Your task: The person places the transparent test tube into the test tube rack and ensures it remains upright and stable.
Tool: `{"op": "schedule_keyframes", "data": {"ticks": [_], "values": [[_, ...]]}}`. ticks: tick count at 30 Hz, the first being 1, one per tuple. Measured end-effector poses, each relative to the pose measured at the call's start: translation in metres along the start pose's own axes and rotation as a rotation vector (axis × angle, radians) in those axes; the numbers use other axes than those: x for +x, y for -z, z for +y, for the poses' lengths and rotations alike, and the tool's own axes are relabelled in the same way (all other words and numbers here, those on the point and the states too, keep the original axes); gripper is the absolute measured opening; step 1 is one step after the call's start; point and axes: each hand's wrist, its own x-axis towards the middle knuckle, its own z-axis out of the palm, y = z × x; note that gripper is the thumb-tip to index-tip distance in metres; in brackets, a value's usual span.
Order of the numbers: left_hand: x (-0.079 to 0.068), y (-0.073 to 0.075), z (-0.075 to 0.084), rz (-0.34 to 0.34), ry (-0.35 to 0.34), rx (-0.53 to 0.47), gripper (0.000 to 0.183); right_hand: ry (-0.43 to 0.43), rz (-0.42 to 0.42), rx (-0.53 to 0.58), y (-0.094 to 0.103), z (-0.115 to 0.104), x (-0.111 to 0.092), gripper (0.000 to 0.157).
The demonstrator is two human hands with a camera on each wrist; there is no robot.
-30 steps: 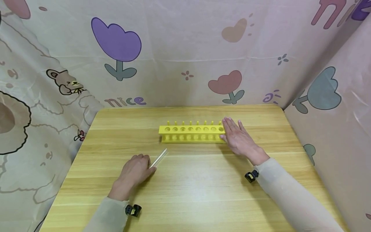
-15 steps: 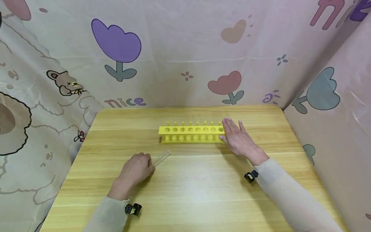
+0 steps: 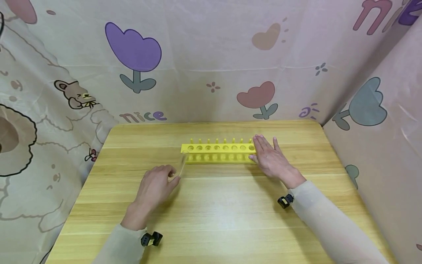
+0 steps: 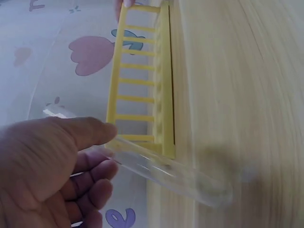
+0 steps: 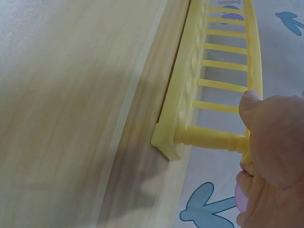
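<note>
A clear test tube [image 4: 166,173] is pinched between the thumb and fingers of my left hand [image 3: 156,187]. In the head view it stands tilted, its far end overlapping the left end of the yellow test tube rack [image 3: 217,148]. Whether the tube touches the rack I cannot tell. The rack has a row of round holes along its top plate and a row of pegs behind. My right hand [image 3: 271,159] holds the rack's right end, thumb at the front edge of the top plate and fingers lying over its end, as the right wrist view [image 5: 273,137] also shows.
The rack stands on a light wooden table [image 3: 217,212], towards its back edge. A printed curtain [image 3: 197,47] hangs behind the table and along both sides. Small black cameras [image 3: 151,239] sit at both wrists.
The tube has swung from lying low and slanted right to a steeper tilt, its far end now up at the rack's left end. My left hand has risen slightly; the right hand stays put.
</note>
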Motion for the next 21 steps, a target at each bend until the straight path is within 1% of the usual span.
{"op": "schedule_keyframes", "data": {"ticks": [5,8,11,16,19,21], "values": [[0.0009,0.0026,0.0051,0.076,-0.030,-0.059,0.025,-0.002,0.007,0.007,-0.0005,0.0006,0.0001,0.079],[0.0015,0.0026,0.0060,0.094,-0.028,-0.084,0.028,-0.002,0.006,0.012,-0.0005,0.0007,0.0002,0.079],[0.0014,0.0026,0.0054,0.089,-0.008,-0.100,0.029,-0.003,0.005,0.015,-0.0009,0.0007,0.0003,0.080],[-0.0001,0.0030,0.0003,0.067,0.047,-0.140,0.028,-0.001,0.004,0.010,-0.0020,0.0009,0.0005,0.081],[-0.0007,0.0029,-0.0018,0.066,0.084,-0.180,0.025,0.002,0.003,0.007,-0.0022,0.0009,0.0002,0.081],[-0.0005,0.0030,-0.0025,0.068,0.097,-0.200,0.022,0.003,0.005,0.006,-0.0021,0.0008,0.0000,0.081]]}}
